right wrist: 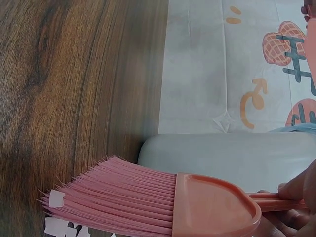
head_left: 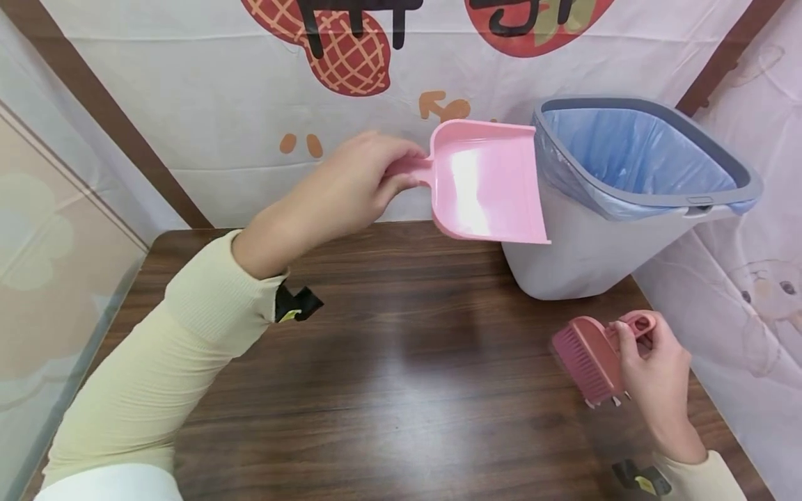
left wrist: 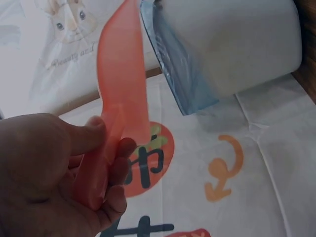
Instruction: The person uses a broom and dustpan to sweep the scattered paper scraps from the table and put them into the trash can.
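In the head view, the left hand [head_left: 366, 177], left of the bin [head_left: 579, 257], grips the dustpan [head_left: 491, 188] by its handle, which likely keeps the fingers clear of the pan. The dustpan's open edge points at the bin and overlaps its side here; whether the 2 touch, I cannot tell. The blue liner [head_left: 633, 149] is folded over the bin's rim, probably so that it stays put and open. On the wearer's side of the bin, the right hand [head_left: 664, 369] grasps the brush [head_left: 595, 358] by its looped handle, bristles pointing away from the palm.

In the left wrist view, the thumb and fingers close around the dustpan's handle from opposite sides, seemingly for control over its tilt. The pan shows nearly edge-on, beside the liner overhanging the bin.

In the right wrist view, the brush fans out before the bin's side. 1 white scrap [right wrist: 57, 198] lies against the bristles, perhaps caught or clinging; at least 3 more show by the tips.
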Demonstrator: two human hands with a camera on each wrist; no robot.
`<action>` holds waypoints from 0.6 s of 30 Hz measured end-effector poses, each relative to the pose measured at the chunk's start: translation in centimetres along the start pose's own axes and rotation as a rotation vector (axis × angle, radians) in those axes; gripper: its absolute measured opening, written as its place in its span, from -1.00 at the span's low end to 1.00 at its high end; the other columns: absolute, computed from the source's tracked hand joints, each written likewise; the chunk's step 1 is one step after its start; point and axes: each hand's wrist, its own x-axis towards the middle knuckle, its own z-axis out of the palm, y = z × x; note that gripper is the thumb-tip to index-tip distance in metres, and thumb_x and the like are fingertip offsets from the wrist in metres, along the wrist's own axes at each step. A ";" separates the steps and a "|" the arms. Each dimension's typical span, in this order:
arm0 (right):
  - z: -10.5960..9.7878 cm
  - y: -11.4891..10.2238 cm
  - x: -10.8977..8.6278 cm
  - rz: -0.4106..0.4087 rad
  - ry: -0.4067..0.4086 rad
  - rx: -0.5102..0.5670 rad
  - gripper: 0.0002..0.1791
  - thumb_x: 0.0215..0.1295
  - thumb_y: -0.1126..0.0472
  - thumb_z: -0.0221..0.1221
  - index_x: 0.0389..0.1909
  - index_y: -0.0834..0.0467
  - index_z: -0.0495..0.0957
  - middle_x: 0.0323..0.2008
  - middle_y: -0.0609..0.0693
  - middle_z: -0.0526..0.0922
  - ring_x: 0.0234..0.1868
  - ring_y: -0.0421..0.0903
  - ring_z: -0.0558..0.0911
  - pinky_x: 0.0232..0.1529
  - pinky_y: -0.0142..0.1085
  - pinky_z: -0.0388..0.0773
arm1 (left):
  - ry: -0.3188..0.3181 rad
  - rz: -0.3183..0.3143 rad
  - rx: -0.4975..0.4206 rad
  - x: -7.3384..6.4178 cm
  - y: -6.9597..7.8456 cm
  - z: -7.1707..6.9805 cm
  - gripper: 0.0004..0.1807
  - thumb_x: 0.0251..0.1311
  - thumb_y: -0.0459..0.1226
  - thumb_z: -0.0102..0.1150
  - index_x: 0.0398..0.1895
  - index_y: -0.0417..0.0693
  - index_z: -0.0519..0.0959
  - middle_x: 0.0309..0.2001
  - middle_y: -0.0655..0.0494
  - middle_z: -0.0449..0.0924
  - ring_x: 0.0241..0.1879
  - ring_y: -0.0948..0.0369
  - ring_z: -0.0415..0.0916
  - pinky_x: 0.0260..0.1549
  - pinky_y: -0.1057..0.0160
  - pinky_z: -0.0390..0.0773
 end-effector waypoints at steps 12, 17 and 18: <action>0.2 0.4 0.4 -0.029 0.012 0.001 -0.89 0.30 0.40 0.29 -0.22 0.32 0.58 -0.40 -0.64 0.38 -0.40 -0.71 0.39 -0.33 -0.74 0.30 | -0.006 -0.040 -0.024 -5.2 -1.9 0.2 -0.74 0.41 -0.35 0.20 0.10 -0.23 0.64 -0.16 -0.03 0.68 -0.16 0.03 0.47 -0.08 0.03 0.42; 0.3 0.4 0.5 -0.026 0.004 -0.006 -0.89 0.31 0.40 0.29 -0.20 0.32 0.58 -0.40 -0.33 0.58 -0.38 -0.73 0.39 -0.32 -0.75 0.29 | 0.000 -0.047 -0.042 -7.7 -2.2 0.5 -0.72 0.36 -0.34 0.26 0.10 -0.18 0.65 -0.15 -0.01 0.68 -0.16 0.06 0.48 -0.11 0.04 0.43; 0.3 0.4 0.6 -0.026 0.002 -0.007 -0.89 0.31 0.40 0.29 -0.19 0.33 0.58 -0.40 -0.20 0.63 -0.37 -0.74 0.38 -0.32 -0.75 0.29 | 0.002 -0.047 -0.044 -8.1 -2.3 0.6 -0.72 0.35 -0.34 0.27 0.10 -0.17 0.65 -0.15 0.00 0.68 -0.16 0.07 0.49 -0.11 0.05 0.43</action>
